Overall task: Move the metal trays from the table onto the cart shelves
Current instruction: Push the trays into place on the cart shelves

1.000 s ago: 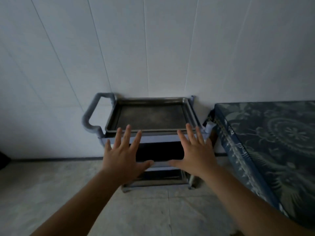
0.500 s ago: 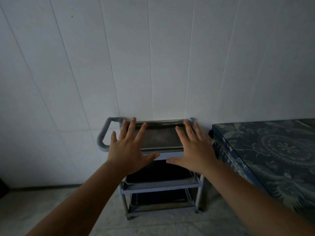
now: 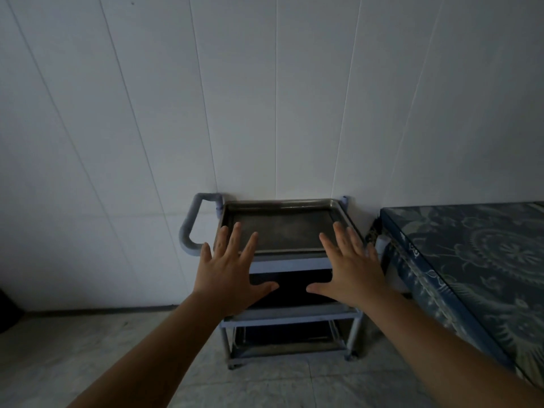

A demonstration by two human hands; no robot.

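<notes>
A white panelled wall [image 3: 265,98] with thin vertical seams fills the background. Below it lies a pale tiled floor [image 3: 88,348], with a dark baseboard [image 3: 97,308] running along the join.

there is one view only — a wide-angle camera worn on the person's head, so no second view shares the scene. it looks forward and slightly down, straight at a white panelled wall [image 3: 265,98] that fills the upper half and bends toward the edges. the three-shelf cart [image 3: 290,262] stands against the wall, low and centred, near enough that both forearms reach toward it from the bottom corners. the left hand [image 3: 228,275] and right hand [image 3: 351,273] sit mid-frame — the patterned surface [image 3: 477,260] is cut off at the right edge, and the tiled floor [image 3: 88,348] runs along the bottom.
</notes>
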